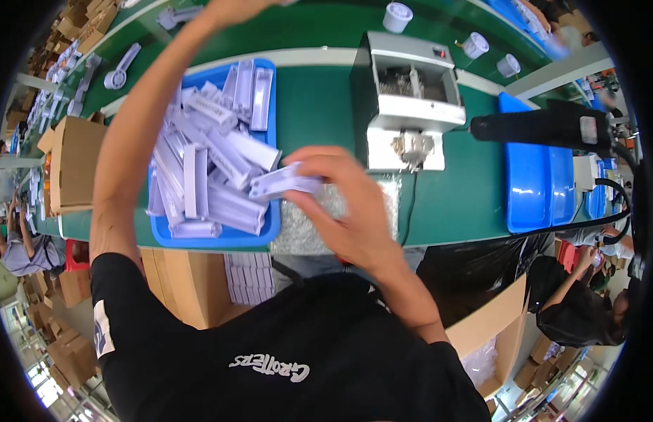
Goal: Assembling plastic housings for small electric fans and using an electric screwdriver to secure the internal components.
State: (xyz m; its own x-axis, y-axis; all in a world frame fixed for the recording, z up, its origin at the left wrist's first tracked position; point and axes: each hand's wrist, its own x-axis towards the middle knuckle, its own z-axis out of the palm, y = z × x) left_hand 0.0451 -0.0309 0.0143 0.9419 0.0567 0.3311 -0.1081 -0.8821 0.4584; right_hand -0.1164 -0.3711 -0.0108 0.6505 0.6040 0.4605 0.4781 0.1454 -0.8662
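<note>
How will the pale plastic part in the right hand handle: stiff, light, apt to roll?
The pale plastic part is probably stiff: it juts straight out while the right hand pinches one end. Likely light, since that pinch alone seems to carry it. More apt to slide than roll, given its long, flattish shape.

On the green tabletop (309,105): one silver machine (421,111) at the far edge, one blue tray (273,225) of pale plastic pieces (231,162) too jumbled to count. One more piece (270,184) in the right hand (365,211). Three round white parts (397,19) beyond the far edge.
</note>
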